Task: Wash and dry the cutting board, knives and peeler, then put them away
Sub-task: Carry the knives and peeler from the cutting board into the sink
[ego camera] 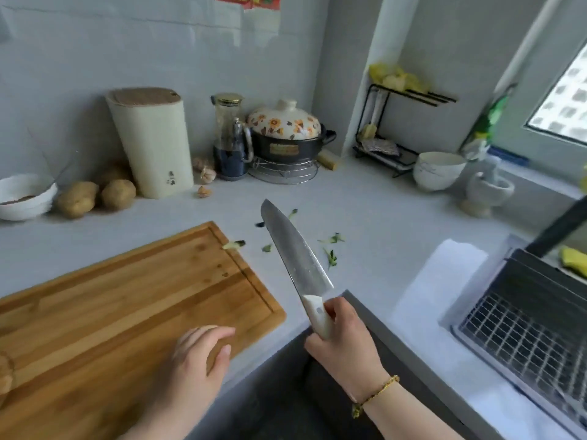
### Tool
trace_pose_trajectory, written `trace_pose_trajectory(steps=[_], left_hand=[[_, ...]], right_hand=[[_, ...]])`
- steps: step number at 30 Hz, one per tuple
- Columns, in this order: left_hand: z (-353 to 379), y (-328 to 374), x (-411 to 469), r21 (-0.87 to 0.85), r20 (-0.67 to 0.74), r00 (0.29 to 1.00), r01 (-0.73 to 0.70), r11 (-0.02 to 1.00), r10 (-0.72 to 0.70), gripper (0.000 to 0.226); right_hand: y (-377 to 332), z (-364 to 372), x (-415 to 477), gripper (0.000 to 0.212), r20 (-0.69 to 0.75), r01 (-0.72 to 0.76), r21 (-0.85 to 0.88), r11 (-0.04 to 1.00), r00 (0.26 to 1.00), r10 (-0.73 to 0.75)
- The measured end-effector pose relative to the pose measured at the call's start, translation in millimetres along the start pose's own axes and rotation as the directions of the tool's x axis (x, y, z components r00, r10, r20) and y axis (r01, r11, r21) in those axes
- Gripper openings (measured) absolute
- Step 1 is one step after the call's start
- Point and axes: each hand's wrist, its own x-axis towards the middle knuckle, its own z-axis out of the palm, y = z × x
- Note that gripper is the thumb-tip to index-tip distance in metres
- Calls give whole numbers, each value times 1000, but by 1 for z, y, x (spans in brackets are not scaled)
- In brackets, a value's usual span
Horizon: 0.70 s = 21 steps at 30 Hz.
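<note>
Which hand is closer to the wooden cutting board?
Left. The left hand lies over the near right part of the cutting board. The right hand is off past the board's right edge, holding the knife.

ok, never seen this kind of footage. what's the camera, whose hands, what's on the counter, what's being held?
There is one picture, from a wide-angle camera worn on a person's head, looking down at their own bare hands; no robot. The right hand grips a chef's knife by its white handle, blade pointing away above the counter. The left hand rests on the near edge of a wooden cutting board. Green scraps lie by the board. Behind stand a knife block, potatoes and a flowered pot; a sink with a wire rack is right.
</note>
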Motion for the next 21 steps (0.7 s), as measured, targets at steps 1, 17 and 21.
trace_pose_trajectory(steps=[1, 17, 21], left_hand=[[20, 18, 10, -38, 41, 997, -68, 997, 70, 24], [246, 332, 31, -309, 580, 722, -234, 922, 377, 30], [278, 353, 23, -248, 644, 700, -192, 950, 309, 30]], right_hand=[[24, -20, -6, 41, -55, -88, 28, 996, 994, 90], [309, -242, -137, 19, -387, -551, 299, 779, 676, 627], [367, -277, -162, 16, -350, -645, 331, 689, 595, 724]])
